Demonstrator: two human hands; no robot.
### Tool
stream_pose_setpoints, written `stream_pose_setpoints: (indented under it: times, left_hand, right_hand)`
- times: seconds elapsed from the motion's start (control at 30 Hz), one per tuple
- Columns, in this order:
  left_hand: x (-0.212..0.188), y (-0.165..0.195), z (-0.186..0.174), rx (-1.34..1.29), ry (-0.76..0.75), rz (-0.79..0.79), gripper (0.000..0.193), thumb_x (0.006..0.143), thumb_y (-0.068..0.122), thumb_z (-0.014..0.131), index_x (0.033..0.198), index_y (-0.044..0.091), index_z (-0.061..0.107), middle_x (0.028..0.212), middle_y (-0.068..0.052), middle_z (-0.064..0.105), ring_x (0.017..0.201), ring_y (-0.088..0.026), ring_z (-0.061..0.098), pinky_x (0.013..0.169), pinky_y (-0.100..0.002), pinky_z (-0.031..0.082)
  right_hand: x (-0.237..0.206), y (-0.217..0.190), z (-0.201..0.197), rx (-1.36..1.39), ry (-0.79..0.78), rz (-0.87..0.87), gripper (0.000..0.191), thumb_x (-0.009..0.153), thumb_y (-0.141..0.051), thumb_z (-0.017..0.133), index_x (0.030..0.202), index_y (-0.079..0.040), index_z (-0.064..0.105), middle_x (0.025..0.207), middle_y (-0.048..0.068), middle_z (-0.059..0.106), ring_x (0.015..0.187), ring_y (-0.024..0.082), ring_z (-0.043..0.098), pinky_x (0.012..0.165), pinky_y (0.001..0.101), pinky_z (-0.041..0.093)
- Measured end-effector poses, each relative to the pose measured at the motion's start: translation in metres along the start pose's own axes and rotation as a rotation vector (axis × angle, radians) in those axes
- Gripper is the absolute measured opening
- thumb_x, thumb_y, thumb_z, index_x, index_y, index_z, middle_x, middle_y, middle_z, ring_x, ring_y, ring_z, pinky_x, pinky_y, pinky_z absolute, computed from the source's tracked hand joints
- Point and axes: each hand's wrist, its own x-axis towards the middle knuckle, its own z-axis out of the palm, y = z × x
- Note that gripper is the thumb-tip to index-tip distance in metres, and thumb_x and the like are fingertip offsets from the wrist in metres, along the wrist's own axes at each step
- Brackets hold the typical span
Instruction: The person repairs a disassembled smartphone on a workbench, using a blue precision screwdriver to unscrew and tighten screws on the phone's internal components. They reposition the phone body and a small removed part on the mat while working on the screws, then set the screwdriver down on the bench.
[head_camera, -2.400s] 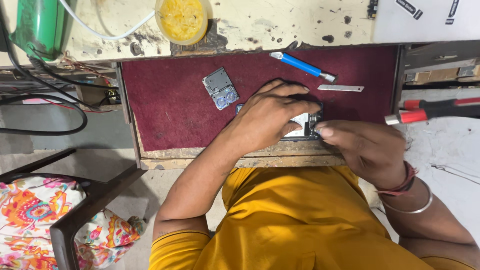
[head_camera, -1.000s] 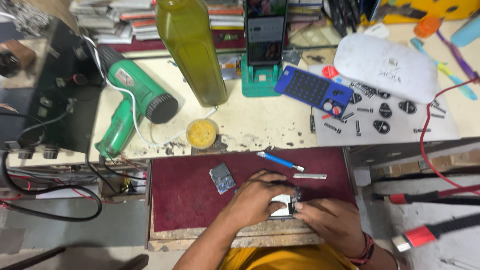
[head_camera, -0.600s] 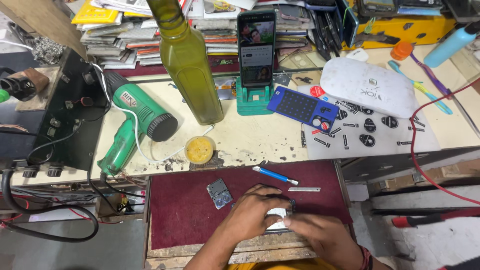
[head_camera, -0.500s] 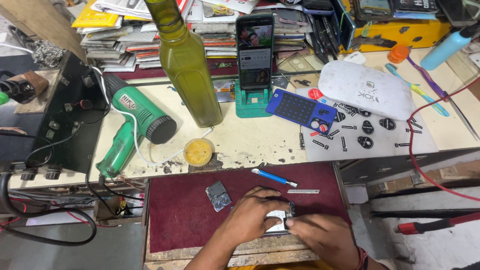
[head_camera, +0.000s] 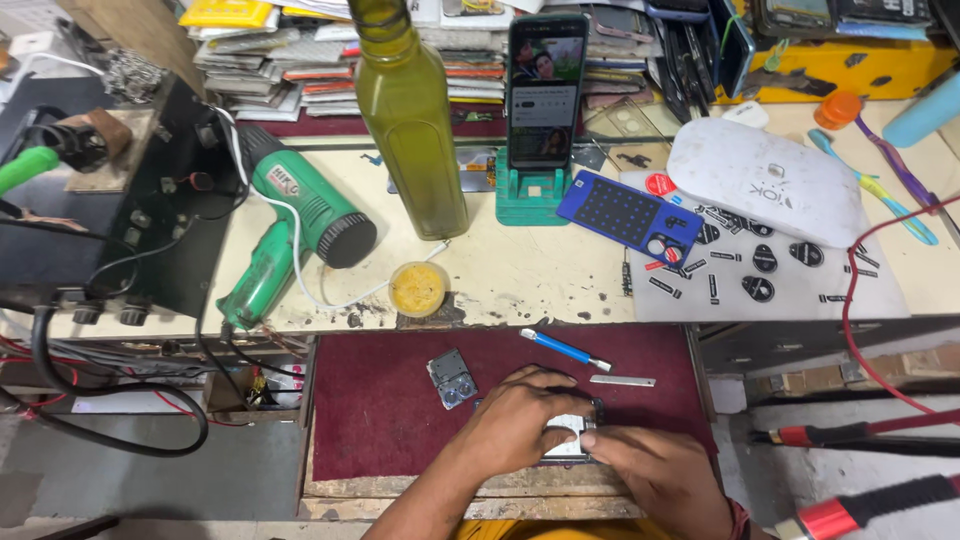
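while both hands are pressing on a small phone part (head_camera: 568, 440) lying on the red mat (head_camera: 380, 420), left hand (head_camera: 520, 425) and right hand (head_camera: 660, 475) fingers are curling closed around it; work seems midway, a metal piece (head_camera: 452, 378) lying removed nearby.

Both bare forearms come up from the bottom edge of the view and converge near the lower middle, the left forearm angled up and to the right, the right one entering from the lower right corner. The left hand (head_camera: 520, 420) lies palm down with its knuckles arched and its fingers curled forward and downward, the fingertips pressed close together. The right hand (head_camera: 665, 475) sits just beside it, palm down too, its fingers stretched leftward so that their tips meet the left hand's fingertips.
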Motion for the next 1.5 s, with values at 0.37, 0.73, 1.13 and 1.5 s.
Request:
stream_pose_setpoints:
  times: [0.37, 0.73, 1.13, 1.5]
  left_hand:
    - [-0.002, -0.009, -0.002, 0.014, -0.010, -0.001, 0.039, 0.081, 0.019, 0.080, 0.119, 0.016, 0.075, 0.127, -0.010, 0.071, 0.124, -0.030, 0.063, 0.110, -0.044, 0.045]
    - [-0.001, -0.013, -0.001, 0.041, -0.007, 0.001, 0.040, 0.081, 0.021, 0.081, 0.120, 0.016, 0.075, 0.127, -0.009, 0.071, 0.124, -0.029, 0.063, 0.110, -0.045, 0.045]
    - [0.002, -0.014, -0.004, 0.020, -0.002, -0.009, 0.040, 0.080, 0.019, 0.081, 0.119, 0.017, 0.076, 0.127, -0.010, 0.072, 0.125, -0.029, 0.063, 0.109, -0.044, 0.046]
    - [-0.004, -0.016, -0.006, 0.032, -0.010, -0.025, 0.042, 0.080, 0.017, 0.080, 0.121, 0.017, 0.076, 0.128, -0.010, 0.071, 0.124, -0.029, 0.062, 0.109, -0.043, 0.046]
  right_hand:
    - [-0.001, 0.015, 0.007, -0.139, 0.040, 0.059, 0.043, 0.079, -0.014, 0.081, 0.120, -0.018, 0.069, 0.100, 0.009, 0.077, 0.081, 0.024, 0.077, 0.067, 0.0316, 0.061]
    - [-0.001, 0.019, 0.010, -0.060, 0.020, -0.016, 0.046, 0.082, -0.002, 0.071, 0.125, -0.017, 0.065, 0.104, 0.013, 0.077, 0.087, 0.026, 0.078, 0.070, 0.0313, 0.063]
    - [0.009, 0.017, 0.009, -0.085, -0.014, -0.039, 0.042, 0.083, -0.004, 0.074, 0.123, -0.017, 0.065, 0.101, 0.007, 0.078, 0.082, 0.022, 0.078, 0.067, 0.0317, 0.062]
    - [0.008, 0.014, 0.019, -0.170, 0.016, -0.050, 0.044, 0.085, -0.010, 0.077, 0.125, -0.018, 0.061, 0.097, 0.007, 0.078, 0.078, 0.023, 0.077, 0.061, 0.0313, 0.060]
